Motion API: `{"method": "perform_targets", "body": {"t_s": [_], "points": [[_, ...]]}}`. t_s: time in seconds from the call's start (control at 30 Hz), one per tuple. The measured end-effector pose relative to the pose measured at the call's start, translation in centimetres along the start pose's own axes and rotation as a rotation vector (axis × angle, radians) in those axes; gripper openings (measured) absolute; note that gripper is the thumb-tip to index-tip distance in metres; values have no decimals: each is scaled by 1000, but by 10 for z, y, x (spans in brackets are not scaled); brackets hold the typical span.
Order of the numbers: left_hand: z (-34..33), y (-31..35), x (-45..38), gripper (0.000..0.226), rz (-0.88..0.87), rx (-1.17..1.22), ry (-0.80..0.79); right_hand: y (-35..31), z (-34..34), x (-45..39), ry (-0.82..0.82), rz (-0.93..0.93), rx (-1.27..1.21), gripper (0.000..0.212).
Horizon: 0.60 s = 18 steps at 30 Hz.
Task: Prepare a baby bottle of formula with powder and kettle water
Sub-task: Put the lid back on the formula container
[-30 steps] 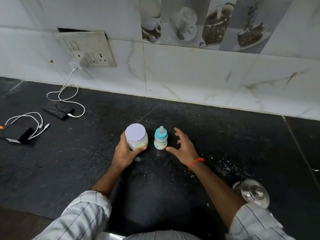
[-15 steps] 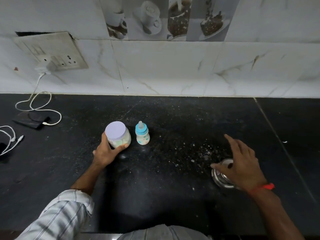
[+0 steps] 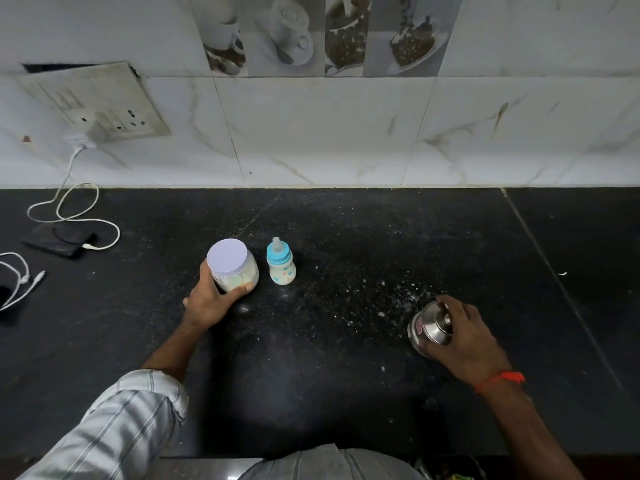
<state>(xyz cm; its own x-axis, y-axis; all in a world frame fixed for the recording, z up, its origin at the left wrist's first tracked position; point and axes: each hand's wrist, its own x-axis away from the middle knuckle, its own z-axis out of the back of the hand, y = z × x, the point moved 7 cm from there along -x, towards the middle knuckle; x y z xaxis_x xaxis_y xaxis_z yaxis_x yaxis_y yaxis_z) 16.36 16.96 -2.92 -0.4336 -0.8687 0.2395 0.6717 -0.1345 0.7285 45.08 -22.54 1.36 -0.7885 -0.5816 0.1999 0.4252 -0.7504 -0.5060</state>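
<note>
A clear powder jar (image 3: 232, 268) with a pale lilac lid stands on the black counter (image 3: 311, 358), and my left hand (image 3: 209, 299) is wrapped around its lower side. Just to its right stands a small baby bottle (image 3: 281, 263) with a blue collar and teat, untouched. Far right, my right hand (image 3: 464, 336) grips a small steel kettle (image 3: 429, 325) with a knobbed lid, tilted on the counter. White powder specks are scattered on the counter beside the kettle.
A wall socket panel (image 3: 104, 109) holds a white charger whose cable (image 3: 76, 216) loops down to a dark phone (image 3: 57, 242) at the left. More white cable (image 3: 20, 278) lies at the left edge. The tiled wall rises behind the counter.
My right hand left the bottle, swung right and closed on the steel kettle. My left hand stayed on the powder jar. The camera turned rightwards.
</note>
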Motion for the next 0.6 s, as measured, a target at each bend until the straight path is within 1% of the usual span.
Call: {"method": "perform_targets", "body": {"t_s": [0.1,0.4,0.6], "points": [[1,0,1,110,1,-8,9,-28,-7,-11,-32,49,-16,88],[2,3,2,106,-10,-60,16,-157,-42,-65,-168,270,1,85],[2,3,1,105,-2,-117,16,-195,-68,-94,-187,328,113,86]]}}
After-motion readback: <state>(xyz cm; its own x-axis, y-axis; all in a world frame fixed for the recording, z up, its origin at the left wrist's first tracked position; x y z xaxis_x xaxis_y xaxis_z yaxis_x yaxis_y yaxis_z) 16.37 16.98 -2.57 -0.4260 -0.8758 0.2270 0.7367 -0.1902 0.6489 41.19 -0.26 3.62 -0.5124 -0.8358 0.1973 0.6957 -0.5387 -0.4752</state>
